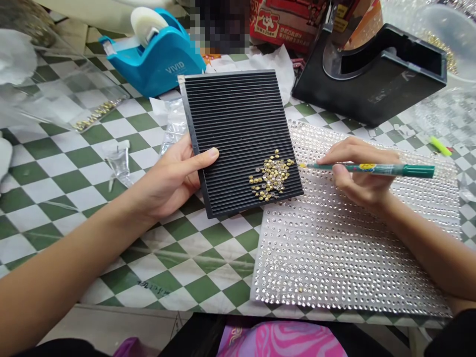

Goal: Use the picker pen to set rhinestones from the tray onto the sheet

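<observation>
Left hand clasps a ridged black tray by its edge — right hand pinches a green pen, tip just beside the gold rhinestones.

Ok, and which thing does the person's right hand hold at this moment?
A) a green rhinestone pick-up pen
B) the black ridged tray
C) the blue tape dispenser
A. The right hand pinches the green rhinestone pick-up pen between thumb and fingers, while the black ridged tray rests in the left hand.
</observation>
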A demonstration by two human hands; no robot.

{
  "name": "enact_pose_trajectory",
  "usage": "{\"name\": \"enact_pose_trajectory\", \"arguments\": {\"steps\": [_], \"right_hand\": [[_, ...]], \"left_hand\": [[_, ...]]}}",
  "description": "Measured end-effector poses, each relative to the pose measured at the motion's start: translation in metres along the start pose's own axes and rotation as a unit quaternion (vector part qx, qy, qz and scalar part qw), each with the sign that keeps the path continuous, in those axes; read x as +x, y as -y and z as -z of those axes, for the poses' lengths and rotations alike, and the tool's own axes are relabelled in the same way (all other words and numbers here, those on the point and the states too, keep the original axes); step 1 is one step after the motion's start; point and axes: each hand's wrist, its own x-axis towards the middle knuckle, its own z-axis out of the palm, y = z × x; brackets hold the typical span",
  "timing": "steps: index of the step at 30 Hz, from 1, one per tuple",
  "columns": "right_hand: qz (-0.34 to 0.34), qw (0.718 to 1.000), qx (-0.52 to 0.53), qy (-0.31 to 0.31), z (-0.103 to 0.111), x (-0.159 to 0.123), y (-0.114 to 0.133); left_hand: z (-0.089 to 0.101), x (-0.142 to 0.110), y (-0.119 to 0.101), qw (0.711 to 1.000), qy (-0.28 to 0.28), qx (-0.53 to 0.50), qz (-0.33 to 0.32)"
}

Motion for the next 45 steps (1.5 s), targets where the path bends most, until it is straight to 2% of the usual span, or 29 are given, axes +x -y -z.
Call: {"name": "enact_pose_trajectory", "arguments": {"steps": [8,13,18,22,25,30,33,35,39,42,45], "right_hand": [[0.013,1.0,0.003,-0.011,0.001,0.0,-0.001],[0.014,1.0,-0.009,0.015,0.001,0.0,0.001],[0.068,0.996,-0.04,0.028,-0.001,0.0,0.0],[0.081,0.996,-0.023,0.027,-0.001,0.0,-0.002],[0.076,0.997,-0.008,0.026,0.0,0.0,-0.001],[0.007,1.0,-0.027,0.013,-0.001,-0.002,0.001],[0.02,0.999,-0.041,-0.013,-0.003,-0.002,0.0],[0.041,0.998,-0.043,-0.006,-0.005,-0.001,-0.002],[0.079,0.988,-0.124,0.042,-0.009,0.0,-0.005],[0.063,0.977,-0.197,0.056,-0.012,-0.001,-0.007],[0.049,0.971,-0.224,0.065,-0.015,-0.002,-0.006]], "left_hand": [[-0.001,0.0,-0.003,1.0,-0.004,0.012,0.01],[-0.002,-0.002,-0.004,0.999,-0.017,0.013,0.024],[-0.001,-0.001,-0.005,0.999,-0.029,0.022,0.027],[0.0,-0.001,-0.008,0.999,-0.036,0.027,0.027],[0.0,-0.002,-0.008,0.998,-0.042,0.039,0.027],[0.001,-0.001,-0.009,0.997,-0.048,0.045,0.031],[0.001,-0.001,-0.01,0.998,-0.043,0.04,0.032],[0.001,0.0,-0.011,0.998,-0.041,0.034,0.034],[0.001,0.0,-0.01,0.998,-0.039,0.035,0.035],[0.002,0.001,-0.008,0.998,-0.035,0.035,0.029],[0.003,0.002,-0.008,0.999,-0.031,0.027,0.028]]}}
